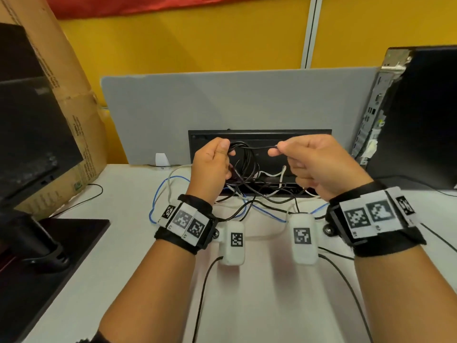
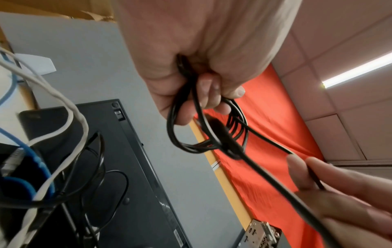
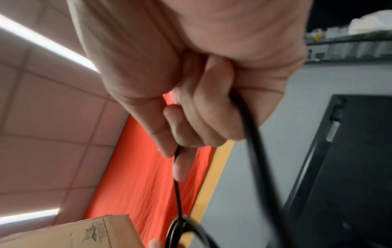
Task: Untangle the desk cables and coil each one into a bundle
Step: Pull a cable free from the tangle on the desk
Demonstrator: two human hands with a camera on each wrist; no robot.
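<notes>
Both hands are raised above the desk in front of a black keyboard. My left hand [image 1: 217,159] [image 2: 203,94] grips several loops of a thin black cable [image 1: 243,159] [image 2: 201,134], which hang as a coil below its fingers. A straight run of the same black cable [image 3: 177,193] stretches from that coil to my right hand [image 1: 284,152] [image 3: 176,151], which pinches it between thumb and forefinger. More of it passes through the right palm. A tangle of white, blue and black cables [image 1: 249,194] [image 2: 42,151] lies on the white desk [image 1: 138,243] below the hands.
The black keyboard [image 1: 296,142] stands on edge against a grey divider panel [image 1: 222,100]. A cardboard box [image 1: 61,82] and a dark monitor [image 1: 29,120] are at the left. A black computer tower [image 1: 420,120] is at the right. Thin black wires run toward the desk's near edge.
</notes>
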